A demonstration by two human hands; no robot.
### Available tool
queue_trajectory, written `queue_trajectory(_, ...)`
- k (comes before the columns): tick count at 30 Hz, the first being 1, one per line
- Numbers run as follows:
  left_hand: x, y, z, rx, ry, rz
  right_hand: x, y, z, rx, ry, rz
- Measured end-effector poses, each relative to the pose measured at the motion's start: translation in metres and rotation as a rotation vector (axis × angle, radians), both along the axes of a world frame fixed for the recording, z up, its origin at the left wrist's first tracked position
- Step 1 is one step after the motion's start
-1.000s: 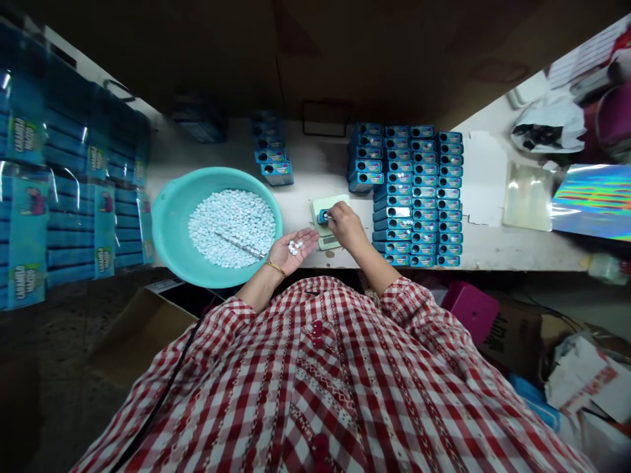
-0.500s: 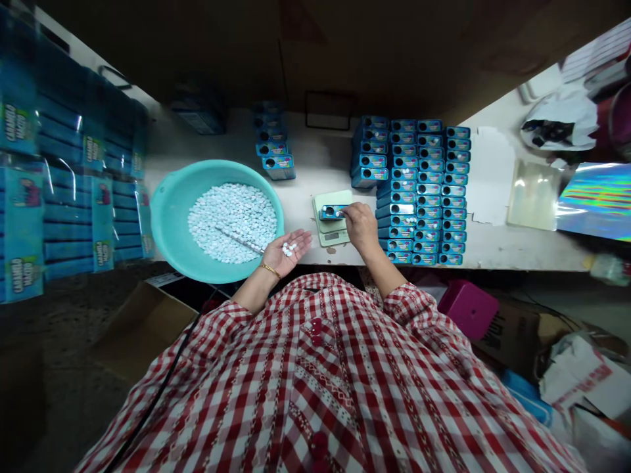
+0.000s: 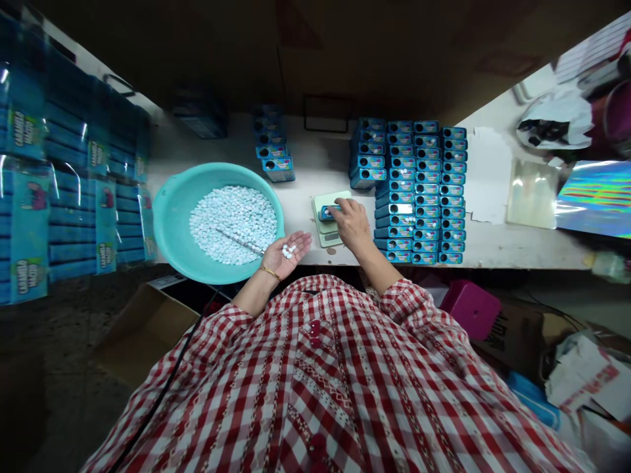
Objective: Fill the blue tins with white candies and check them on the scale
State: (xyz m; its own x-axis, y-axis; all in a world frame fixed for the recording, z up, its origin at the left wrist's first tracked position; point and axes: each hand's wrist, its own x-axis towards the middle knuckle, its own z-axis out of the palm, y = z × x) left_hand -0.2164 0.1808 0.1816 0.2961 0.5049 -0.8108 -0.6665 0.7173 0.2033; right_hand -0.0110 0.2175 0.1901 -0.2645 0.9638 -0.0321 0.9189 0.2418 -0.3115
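Observation:
My left hand (image 3: pixel 286 253) lies palm up at the table's front edge, cupped round a few small white tablets (image 3: pixel 288 250). My right hand (image 3: pixel 351 223) rests over a small blue tin (image 3: pixel 326 212) that sits on a pale green scale (image 3: pixel 327 223), fingers closed on the tin's right end. A teal basin (image 3: pixel 170 223) full of white tablets stands to the left, with a thin metal tool lying in it.
Rows of blue tins (image 3: pixel 419 190) are stacked right of the scale, and a short stack (image 3: pixel 273 154) stands behind the basin. Blue packages (image 3: pixel 64 197) hang at far left. White cards (image 3: pixel 486 174) and shiny foil (image 3: pixel 594 197) lie at right. A pink box (image 3: pixel 470 307) sits below the table.
My right hand has shifted a little left over the tin on the scale. My left hand has stayed palm up with the tablets.

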Motion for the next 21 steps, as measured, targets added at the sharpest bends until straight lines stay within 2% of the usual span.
queue_trajectory(2,0.0,0.0,-0.001,-0.003,0.0,0.001,0.004,-0.009,0.002,0.017,0.039,-0.052)
queue_trajectory(4,0.002,0.0,-0.001,-0.007,-0.013,0.001,-0.003,-0.022,0.004,0.006,0.117,-0.039)
queue_trajectory(7,0.007,-0.003,0.0,-0.014,-0.038,0.01,-0.035,-0.044,0.007,-0.06,0.179,0.163)
queue_trajectory(9,0.01,-0.006,0.002,-0.021,-0.058,0.007,-0.061,-0.056,0.008,-0.119,0.125,0.298)
queue_trajectory(12,0.011,-0.014,0.004,-0.037,-0.081,-0.019,-0.085,-0.064,0.009,-0.204,0.073,0.395)
queue_trajectory(16,0.005,-0.024,-0.001,-0.041,-0.079,-0.048,-0.087,-0.063,0.008,-0.276,0.124,0.424)
queue_trajectory(21,0.002,-0.027,-0.003,-0.016,-0.096,-0.069,-0.084,-0.061,0.006,-0.267,0.175,0.418)
